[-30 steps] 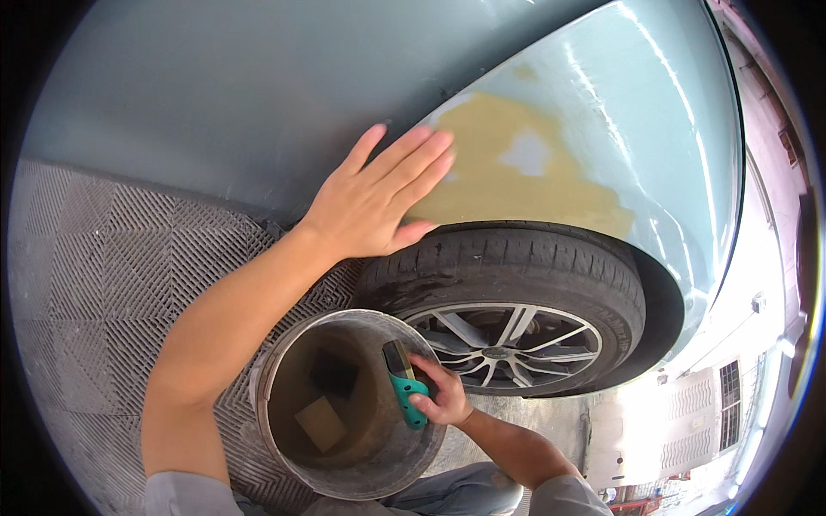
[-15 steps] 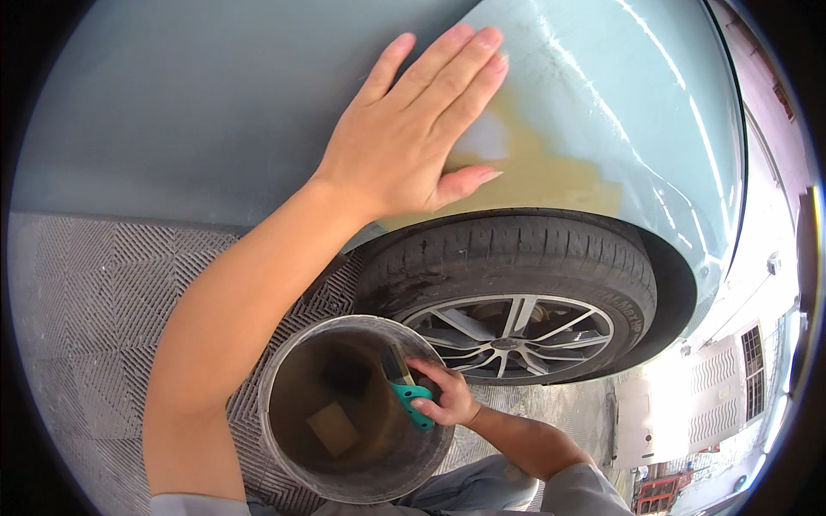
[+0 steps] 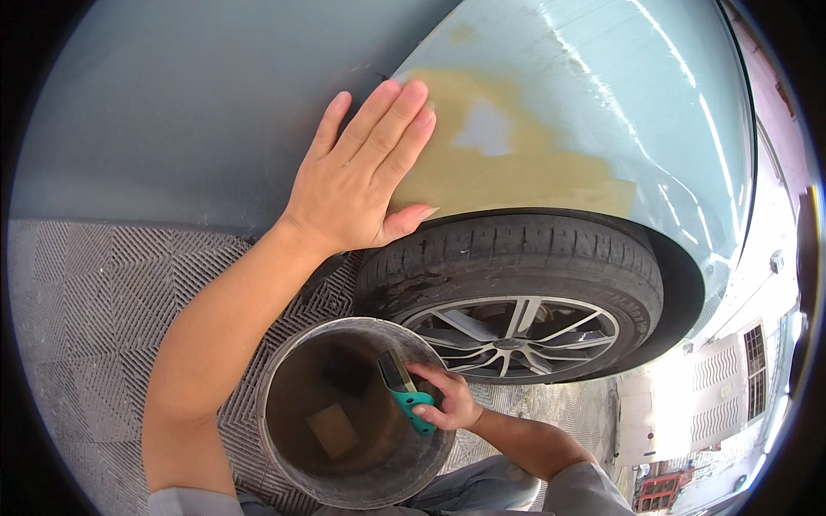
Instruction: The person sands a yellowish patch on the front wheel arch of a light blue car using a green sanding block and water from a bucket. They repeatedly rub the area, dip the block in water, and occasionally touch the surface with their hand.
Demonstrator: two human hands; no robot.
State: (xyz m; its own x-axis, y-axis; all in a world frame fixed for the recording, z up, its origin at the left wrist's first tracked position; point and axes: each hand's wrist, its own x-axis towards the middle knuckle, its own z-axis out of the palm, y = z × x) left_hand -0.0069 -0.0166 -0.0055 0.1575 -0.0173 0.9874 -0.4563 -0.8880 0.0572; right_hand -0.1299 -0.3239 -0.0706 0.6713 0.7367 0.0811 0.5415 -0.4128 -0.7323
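Note:
My left hand (image 3: 366, 168) lies flat with fingers outstretched against a pale blue car body. It rests at the left edge of a mustard-yellow patch (image 3: 551, 176) on the fender (image 3: 602, 103), just above the wheel arch. A whitish spot (image 3: 486, 129) shows within the patch. Lower down, my right hand (image 3: 447, 400) grips a sanding block (image 3: 407, 391) with a teal, holed handle, held over the right side of a grey bucket (image 3: 268, 421). Murky brown water fills the bucket. A tan square pad (image 3: 333, 430) and a dark block (image 3: 347, 370) show in it.
The tyre (image 3: 508, 249) and its silver-spoked wheel (image 3: 516, 340) stand just beyond the bucket. A grey-blue door panel (image 3: 189, 112) extends left. Ribbed floor tiles (image 3: 112, 301) lie beneath. At the far right are a pale panel (image 3: 680, 404) and a red object (image 3: 662, 493).
My left hand has slid down and left over the panel, uncovering more of the yellow patch. The sanding block in my right hand has shifted slightly, still over the bucket.

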